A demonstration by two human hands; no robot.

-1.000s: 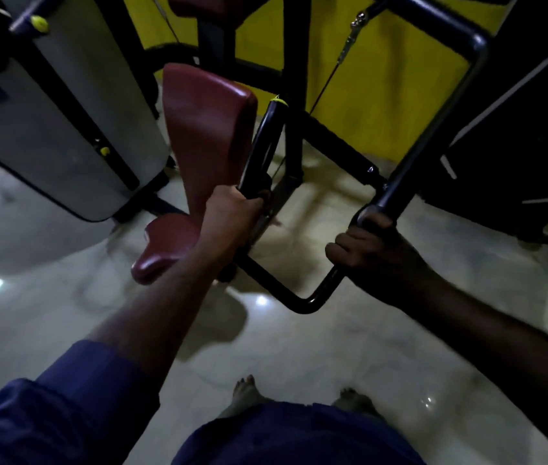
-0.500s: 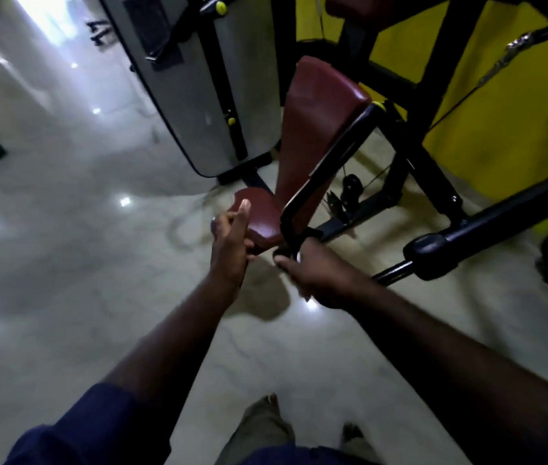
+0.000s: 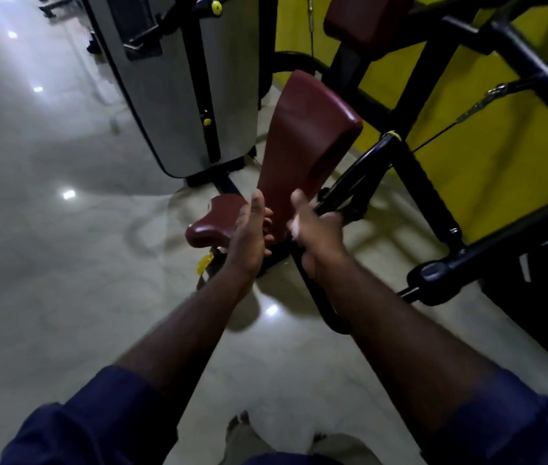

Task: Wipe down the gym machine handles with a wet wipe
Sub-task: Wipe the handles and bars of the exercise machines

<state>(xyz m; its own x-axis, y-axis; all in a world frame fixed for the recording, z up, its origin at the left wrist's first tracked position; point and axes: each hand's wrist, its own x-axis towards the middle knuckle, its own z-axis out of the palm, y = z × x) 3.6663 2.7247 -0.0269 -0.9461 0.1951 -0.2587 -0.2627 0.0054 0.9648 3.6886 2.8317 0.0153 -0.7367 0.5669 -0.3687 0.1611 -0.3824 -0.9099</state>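
Note:
The machine's left black handle (image 3: pixel 350 186) runs down beside the maroon back pad (image 3: pixel 303 129). My right hand (image 3: pixel 319 236) is closed around its lower bend, thumb up, blurred. A small white patch, apparently the wet wipe (image 3: pixel 295 225), peeks out at that hand's left edge. My left hand (image 3: pixel 249 233) is off the bar, just left of the right one, fingers straight and apart, palm turned right, holding nothing. The other handle, with a thick black grip (image 3: pixel 433 276), hangs to the right, untouched.
A maroon seat (image 3: pixel 215 219) with a yellow lever (image 3: pixel 205 263) under it sits behind my left hand. A grey weight-stack cover (image 3: pixel 182 88) stands at the back left, a yellow wall (image 3: pixel 484 156) at the right. Glossy floor (image 3: pixel 64 280) spreads left; my feet (image 3: pixel 242 427) show below.
My left hand let go of the left handle and opened. My right hand left the right handle and crossed to the left handle's lower bend. My view swung left.

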